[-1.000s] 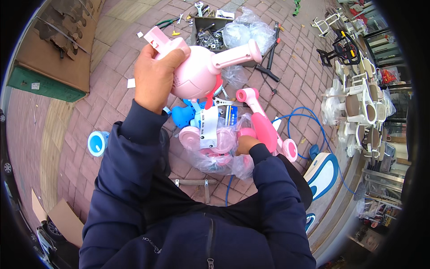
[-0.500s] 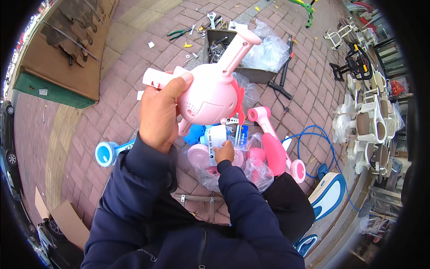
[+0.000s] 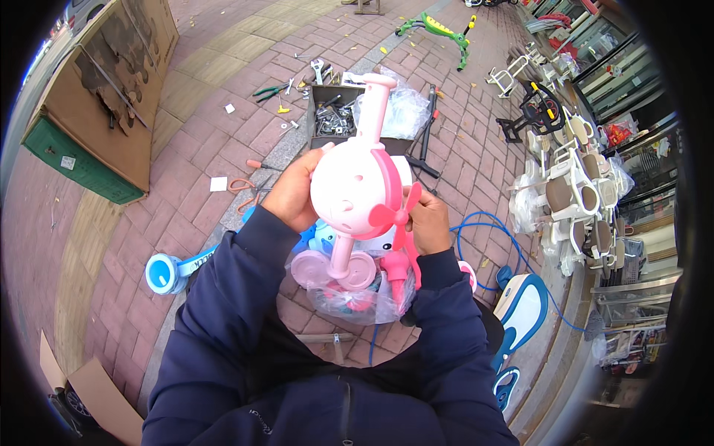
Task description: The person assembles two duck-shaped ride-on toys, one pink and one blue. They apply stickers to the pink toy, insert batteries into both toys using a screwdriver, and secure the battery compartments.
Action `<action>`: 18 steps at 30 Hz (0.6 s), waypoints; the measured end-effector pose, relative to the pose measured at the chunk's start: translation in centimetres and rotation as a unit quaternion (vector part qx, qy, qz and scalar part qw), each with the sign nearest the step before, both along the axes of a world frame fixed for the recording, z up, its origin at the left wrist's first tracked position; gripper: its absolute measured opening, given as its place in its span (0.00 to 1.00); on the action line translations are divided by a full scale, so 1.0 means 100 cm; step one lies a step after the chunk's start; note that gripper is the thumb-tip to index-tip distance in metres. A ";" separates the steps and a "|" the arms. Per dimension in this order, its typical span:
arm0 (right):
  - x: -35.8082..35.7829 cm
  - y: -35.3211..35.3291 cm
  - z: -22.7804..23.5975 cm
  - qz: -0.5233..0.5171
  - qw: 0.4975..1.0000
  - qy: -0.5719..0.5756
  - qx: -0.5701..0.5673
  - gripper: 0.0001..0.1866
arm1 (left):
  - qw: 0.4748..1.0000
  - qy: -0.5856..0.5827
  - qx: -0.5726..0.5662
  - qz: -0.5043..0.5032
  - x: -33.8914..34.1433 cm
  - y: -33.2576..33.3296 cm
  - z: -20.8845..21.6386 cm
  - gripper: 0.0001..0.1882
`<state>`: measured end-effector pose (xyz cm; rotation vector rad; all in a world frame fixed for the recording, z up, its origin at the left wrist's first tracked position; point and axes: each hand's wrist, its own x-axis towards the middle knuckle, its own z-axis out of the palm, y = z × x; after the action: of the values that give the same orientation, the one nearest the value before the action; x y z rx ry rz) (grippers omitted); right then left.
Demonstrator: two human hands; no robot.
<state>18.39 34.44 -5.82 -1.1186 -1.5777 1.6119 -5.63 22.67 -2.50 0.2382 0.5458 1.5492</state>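
My left hand (image 3: 296, 192) is closed round the left side of a pale pink, ball-shaped plastic toy part (image 3: 342, 186). A tube rises from its top and a shorter one points down; a darker pink propeller (image 3: 399, 217) sits on its right side. My right hand (image 3: 431, 221) is closed just beside the propeller, its fingertips partly hidden. A white piece (image 3: 404, 171) shows behind the propeller near those fingertips; whether they grip it is unclear. Below lie pale pink discs (image 3: 359, 269), a clear plastic bag (image 3: 338, 303) and blue toy parts (image 3: 321, 236).
Ahead stands a grey box (image 3: 318, 137) of hardware, with clear plastic (image 3: 398, 111) over it. Pliers (image 3: 271, 91) and an adjustable wrench (image 3: 317, 70) lie beyond. At left are a large carton (image 3: 97, 111) and a blue tube part (image 3: 165, 275). White seat frames (image 3: 573, 189) crowd the right.
The pink toy part has come lower and turned, so its propeller now shows at the right. My right hand has risen from the parts below to the propeller's side. The view has shifted.
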 end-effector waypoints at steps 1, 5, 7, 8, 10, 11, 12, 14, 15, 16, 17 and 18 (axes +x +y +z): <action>0.012 -0.005 0.022 0.015 1.000 -0.025 -0.004 0.15 | 0.990 0.132 0.045 -0.006 0.002 -0.003 -0.003 0.20; 0.036 -0.038 0.065 0.029 0.997 0.070 0.008 0.18 | 0.941 0.283 0.130 -0.135 0.020 -0.004 -0.017 0.24; 0.048 -0.053 0.074 0.079 0.987 0.141 -0.009 0.31 | 0.953 0.209 0.117 -0.187 0.048 -0.021 -0.030 0.23; 0.050 -0.060 0.075 0.094 0.981 0.169 -0.013 0.34 | 0.949 0.217 0.109 -0.203 0.063 -0.032 -0.037 0.23; 0.058 -0.076 0.075 0.104 0.974 0.195 -0.052 0.37 | 0.932 0.110 0.335 -0.085 0.119 -0.035 -0.051 0.24; 0.063 -0.085 0.075 0.102 0.971 0.197 -0.086 0.36 | 0.895 0.096 0.434 -0.045 0.137 -0.039 -0.057 0.24; 0.065 -0.095 0.073 0.081 0.973 0.196 -0.095 0.31 | 0.889 0.074 0.452 -0.019 0.153 -0.044 -0.059 0.25; 0.070 -0.109 0.069 0.032 0.967 0.215 -0.131 0.23 | 0.958 0.056 0.236 -0.151 0.152 -0.071 -0.057 0.27; 0.073 -0.116 0.068 0.003 0.960 0.231 -0.160 0.21 | 0.968 0.048 0.124 -0.212 0.145 -0.084 -0.050 0.28; 0.075 -0.119 0.067 -0.054 0.954 0.215 -0.202 0.19 | 0.962 0.040 0.009 -0.269 0.137 -0.096 -0.041 0.29; 0.077 -0.121 0.067 -0.081 0.951 0.246 -0.170 0.18 | 0.941 0.025 -0.087 -0.328 0.135 -0.107 -0.029 0.30; 0.078 -0.123 0.067 -0.136 0.948 0.244 -0.151 0.18 | 0.971 0.008 -0.067 -0.229 0.135 -0.117 -0.017 0.30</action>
<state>26.19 22.17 0.89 -0.9374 -0.8409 1.7994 7.84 10.95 -4.23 0.2529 0.5588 1.0591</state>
